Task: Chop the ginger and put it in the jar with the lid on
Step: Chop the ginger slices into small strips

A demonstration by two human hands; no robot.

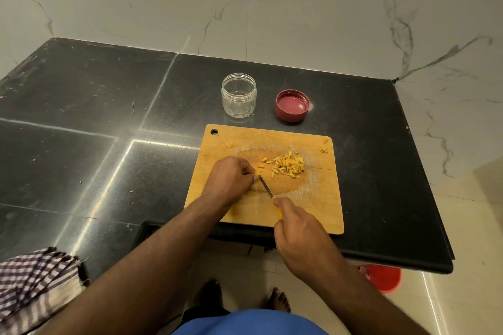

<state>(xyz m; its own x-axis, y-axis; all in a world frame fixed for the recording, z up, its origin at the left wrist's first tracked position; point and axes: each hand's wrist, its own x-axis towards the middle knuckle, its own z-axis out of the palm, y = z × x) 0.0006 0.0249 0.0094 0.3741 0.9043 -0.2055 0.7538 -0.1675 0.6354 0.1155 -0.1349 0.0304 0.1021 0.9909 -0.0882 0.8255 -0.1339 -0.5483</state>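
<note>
A pile of chopped ginger (287,167) lies on the wooden cutting board (313,198), right of centre. My left hand (231,179) is curled on the board just left of the pile, its fingertips pressed down on something I cannot see. My right hand (296,228) grips a yellow-handled knife (266,185), whose blade slants up to the left fingertips. Behind the board stand a clear empty jar (239,95) without a lid and, to its right, a dark red lid (292,105) lying upside down.
The board rests on a black stone counter (109,117) near its front edge. A checked cloth (35,288) hangs at the lower left. A red bucket (382,279) sits on the floor under the counter's right end. Marble wall behind.
</note>
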